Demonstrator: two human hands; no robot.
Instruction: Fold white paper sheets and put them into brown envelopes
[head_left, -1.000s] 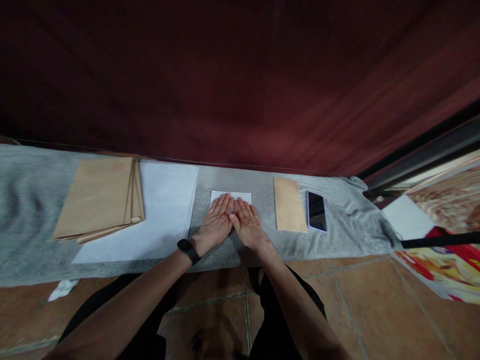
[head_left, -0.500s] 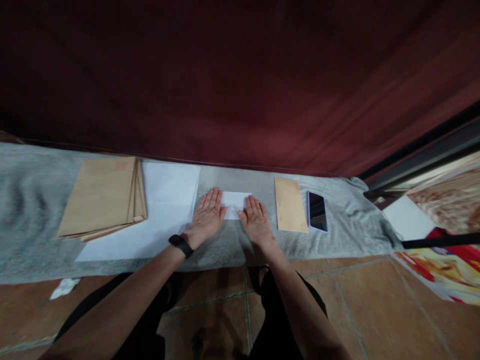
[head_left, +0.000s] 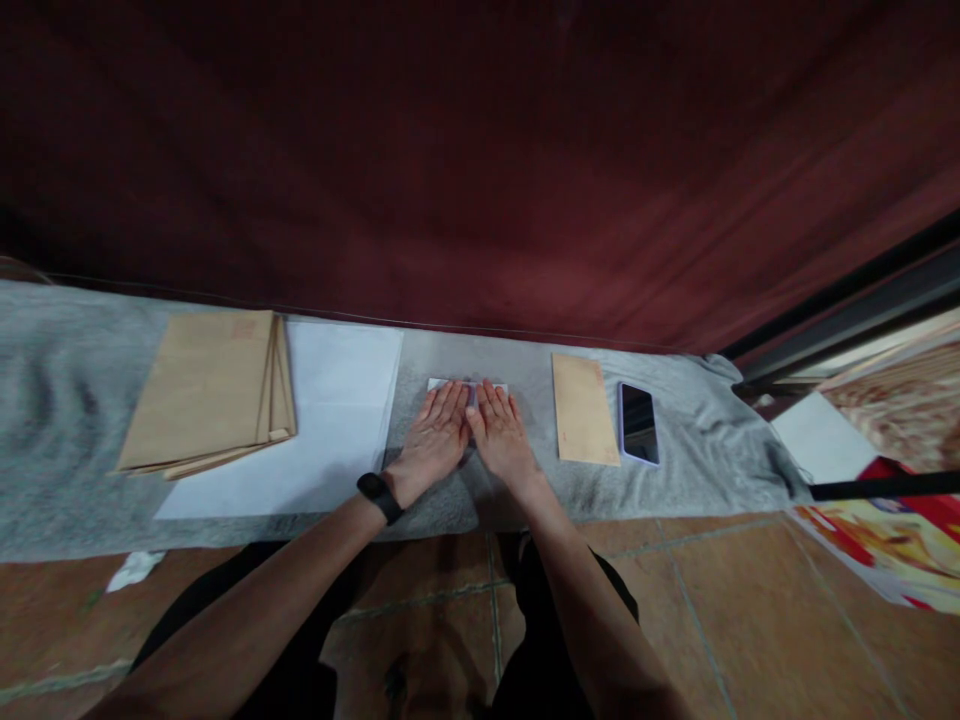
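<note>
A small folded sheet of white paper (head_left: 437, 382) lies on the grey cloth (head_left: 517, 352), mostly hidden under my two hands. My left hand (head_left: 437, 432), with a dark band on its wrist, rests flat on the paper's left part. My right hand (head_left: 500, 430) lies flat on its right part, fingers stretched forward. The hands are close together, thumbs nearly meeting at the middle. Neither hand grips anything. Right of them a single brown envelope (head_left: 585, 410) lies flat on the cloth.
A stack of brown envelopes (head_left: 199, 390) sits at the left, partly over large white paper sheets (head_left: 345, 390). A phone (head_left: 638, 424) lies right of the single envelope. A dark red cloth (head_left: 480, 180) hangs behind. A colourful printed box or bag (head_left: 892, 545) is at far right.
Both hands have slid inward across the white paper, from its two ends to its middle, and now cover most of it. The envelopes and the phone stay in place.
</note>
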